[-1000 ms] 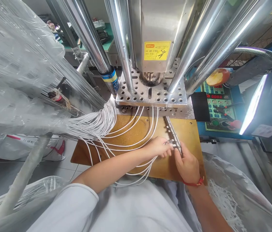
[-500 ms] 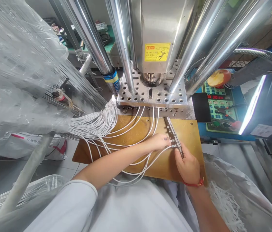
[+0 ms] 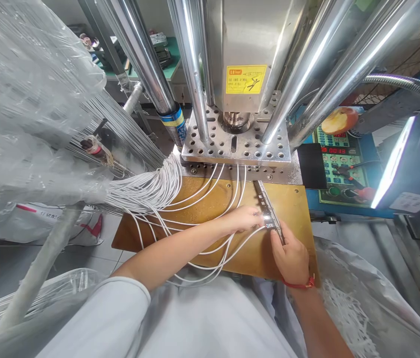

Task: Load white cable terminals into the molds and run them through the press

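A narrow metal fixture strip (image 3: 265,204) lies slanted on the brass-coloured work plate (image 3: 295,209) in front of the press. My left hand (image 3: 245,219) pinches the end of a thin white wire (image 3: 232,243) against the strip's left side. My right hand (image 3: 292,256), with a red string at the wrist, is closed on the strip's near end and holds it down. Several white wires loop from the strip across the plate toward me, and others run up under the perforated steel plate (image 3: 237,144).
A thick bundle of white wires (image 3: 146,191) hangs from clear plastic bags (image 3: 27,99) at the left. Chrome press columns (image 3: 191,64) rise ahead. A control panel (image 3: 338,169), a bitten apple (image 3: 340,119) and a bright lamp (image 3: 392,159) stand at the right. A bag of white pieces (image 3: 347,313) sits near right.
My left hand has slid a little up along the strip with the wire end. The right hand has stayed on the strip's near end.
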A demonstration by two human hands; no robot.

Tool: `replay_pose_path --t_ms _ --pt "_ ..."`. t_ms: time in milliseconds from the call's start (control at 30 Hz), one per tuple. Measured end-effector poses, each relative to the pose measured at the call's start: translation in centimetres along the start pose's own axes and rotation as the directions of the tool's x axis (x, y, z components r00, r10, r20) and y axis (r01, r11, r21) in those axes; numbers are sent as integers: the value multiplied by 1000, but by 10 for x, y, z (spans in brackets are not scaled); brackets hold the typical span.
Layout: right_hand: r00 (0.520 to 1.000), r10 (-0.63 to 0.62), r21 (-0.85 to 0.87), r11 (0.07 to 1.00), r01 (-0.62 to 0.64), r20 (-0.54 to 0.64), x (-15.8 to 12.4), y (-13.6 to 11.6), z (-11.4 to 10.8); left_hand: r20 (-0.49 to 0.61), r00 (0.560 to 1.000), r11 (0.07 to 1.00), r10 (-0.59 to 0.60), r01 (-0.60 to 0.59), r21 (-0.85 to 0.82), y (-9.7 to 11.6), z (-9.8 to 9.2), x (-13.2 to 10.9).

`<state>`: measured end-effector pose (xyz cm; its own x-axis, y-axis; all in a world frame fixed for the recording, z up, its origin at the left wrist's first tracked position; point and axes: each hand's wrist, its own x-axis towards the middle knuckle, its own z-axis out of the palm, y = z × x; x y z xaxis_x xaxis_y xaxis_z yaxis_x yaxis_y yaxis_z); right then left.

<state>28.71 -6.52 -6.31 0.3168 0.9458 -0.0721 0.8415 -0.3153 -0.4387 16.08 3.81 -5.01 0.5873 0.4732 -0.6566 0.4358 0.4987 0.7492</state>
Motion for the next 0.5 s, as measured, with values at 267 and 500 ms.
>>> replay_pose_path --t_ms 267,500 --pt "995 -94 -13 996 93 -44 -2 3 2 -115 954 913 278 -225 341 -5 5 7" --pt "999 -35 22 999 35 -17 2 0 -4 -388 780 811 490 -246 530 -11 -17 1"
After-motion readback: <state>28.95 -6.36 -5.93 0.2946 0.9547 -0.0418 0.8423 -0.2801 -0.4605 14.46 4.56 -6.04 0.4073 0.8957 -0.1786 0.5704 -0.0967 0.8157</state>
